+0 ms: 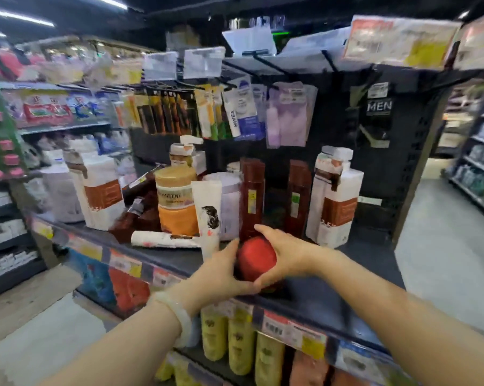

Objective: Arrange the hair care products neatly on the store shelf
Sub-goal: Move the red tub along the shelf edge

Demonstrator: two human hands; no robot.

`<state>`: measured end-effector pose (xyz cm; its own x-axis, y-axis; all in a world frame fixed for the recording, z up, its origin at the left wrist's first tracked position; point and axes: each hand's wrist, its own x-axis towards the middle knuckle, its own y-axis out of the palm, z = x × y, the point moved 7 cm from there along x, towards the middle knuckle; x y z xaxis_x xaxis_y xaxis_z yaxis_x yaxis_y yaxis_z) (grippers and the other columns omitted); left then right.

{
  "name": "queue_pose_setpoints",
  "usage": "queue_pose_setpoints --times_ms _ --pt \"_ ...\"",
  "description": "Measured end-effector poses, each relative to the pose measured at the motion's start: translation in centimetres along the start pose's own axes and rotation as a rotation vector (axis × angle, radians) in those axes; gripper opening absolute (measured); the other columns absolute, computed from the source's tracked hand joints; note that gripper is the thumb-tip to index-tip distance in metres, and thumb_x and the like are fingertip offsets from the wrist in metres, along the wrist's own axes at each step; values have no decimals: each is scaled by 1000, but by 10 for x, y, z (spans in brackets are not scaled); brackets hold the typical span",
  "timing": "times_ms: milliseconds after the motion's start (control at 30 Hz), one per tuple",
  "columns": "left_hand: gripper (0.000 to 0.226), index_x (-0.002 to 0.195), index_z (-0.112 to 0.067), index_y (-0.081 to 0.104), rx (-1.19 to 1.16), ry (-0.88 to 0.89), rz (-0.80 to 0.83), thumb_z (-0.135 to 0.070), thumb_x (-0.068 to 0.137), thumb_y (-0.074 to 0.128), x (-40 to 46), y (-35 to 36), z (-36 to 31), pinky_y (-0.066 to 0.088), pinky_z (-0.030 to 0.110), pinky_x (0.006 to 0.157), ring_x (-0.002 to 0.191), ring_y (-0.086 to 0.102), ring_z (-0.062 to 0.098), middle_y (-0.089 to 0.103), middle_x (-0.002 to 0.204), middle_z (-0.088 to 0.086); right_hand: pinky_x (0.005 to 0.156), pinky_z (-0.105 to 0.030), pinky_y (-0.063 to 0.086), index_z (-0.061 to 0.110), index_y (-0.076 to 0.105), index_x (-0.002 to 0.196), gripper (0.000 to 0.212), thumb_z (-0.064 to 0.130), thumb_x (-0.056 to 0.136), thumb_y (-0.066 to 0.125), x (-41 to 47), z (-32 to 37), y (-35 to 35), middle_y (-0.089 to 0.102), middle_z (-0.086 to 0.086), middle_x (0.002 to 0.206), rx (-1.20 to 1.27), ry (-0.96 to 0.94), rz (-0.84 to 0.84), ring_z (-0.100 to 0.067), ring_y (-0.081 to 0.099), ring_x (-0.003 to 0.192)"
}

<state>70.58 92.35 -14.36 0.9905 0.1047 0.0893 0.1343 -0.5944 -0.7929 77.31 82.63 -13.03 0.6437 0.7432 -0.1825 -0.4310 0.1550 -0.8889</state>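
A red round jar point(256, 259) sits low over the front of the dark shelf point(332, 296). My left hand point(221, 271) holds its left side and my right hand point(284, 253) curls over its top and right. Behind stand two tall brown bottles point(252, 199) point(298, 197), a gold-lidded orange jar point(176, 200), a white tube point(209, 215) standing on its cap and a pale lilac jar point(229, 204). Another white tube point(163, 239) lies flat on the shelf. White and brown pump bottles stand at the left point(99, 190) and right point(334, 199).
Sachets and packets hang on hooks point(243, 110) above the shelf. Price tags point(291, 327) run along the shelf edge. Yellow bottles point(241, 344) fill the shelf below. Other aisles lie left and right, with open floor point(444, 246) at the right.
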Motion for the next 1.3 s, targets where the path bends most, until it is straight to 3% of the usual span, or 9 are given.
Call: queue_pose_setpoints --times_ms 67,200,367,467,533,733,867,1100,1300 --pt "92 141 -16 25 -11 40 38 -33 68 78 5 4 -2 30 15 97 125 41 13 41 127 -10 112 -42 31 33 2 147 121 47 58 83 -4 -2 -1 25 -6 148 8 38 -66 -26 27 135" --pt "102 144 -16 22 -64 127 116 -37 63 81 15 19 -18 32 21 102 128 41 16 41 142 0 108 -40 38 36 3 146 124 45 53 84 -30 -20 -9 31 -4 145 41 136 -184 -23 34 131" --pt "89 138 -19 30 -184 286 253 -28 66 81 20 52 -79 32 8 83 114 48 6 46 115 -14 107 -37 37 31 7 146 123 47 51 84 -88 -60 -31 33 -5 143 19 317 -316 -24 34 130" --pt "91 138 -21 31 -226 328 348 -28 64 82 20 80 -105 40 19 95 120 50 12 51 123 -8 103 -39 41 32 8 146 124 48 49 84 -122 -82 -33 37 -6 138 20 433 -342 -24 39 125" --pt "100 143 -18 22 -159 350 382 -33 64 81 18 95 -116 37 24 103 126 44 14 45 136 -3 105 -40 40 33 8 145 126 50 47 85 -140 -91 -28 35 -4 140 36 480 -346 -24 37 129" --pt "97 142 -19 23 -116 381 383 -32 64 80 19 104 -128 36 24 102 124 44 15 44 138 -1 113 -37 30 28 5 148 122 33 57 87 -169 -104 -20 22 1 153 291 485 -337 -19 30 137" --pt "96 141 -23 26 -163 353 390 -31 64 81 22 105 -124 40 30 104 121 48 15 45 137 -2 99 -22 35 25 13 146 109 13 64 84 -180 -112 -14 31 0 147 363 493 -306 -10 38 118" --pt "92 140 -27 29 -203 323 394 -28 64 81 26 108 -121 41 36 105 119 51 18 48 134 -3 106 -31 39 26 14 146 107 8 65 82 -182 -125 -9 34 0 146 387 504 -329 -19 41 126" --pt "89 139 -28 29 -211 323 391 -26 66 80 25 106 -123 41 34 104 118 52 18 48 133 -3 102 -28 40 24 15 146 105 0 65 78 -181 -125 -7 37 0 142 385 487 -323 -16 43 122"
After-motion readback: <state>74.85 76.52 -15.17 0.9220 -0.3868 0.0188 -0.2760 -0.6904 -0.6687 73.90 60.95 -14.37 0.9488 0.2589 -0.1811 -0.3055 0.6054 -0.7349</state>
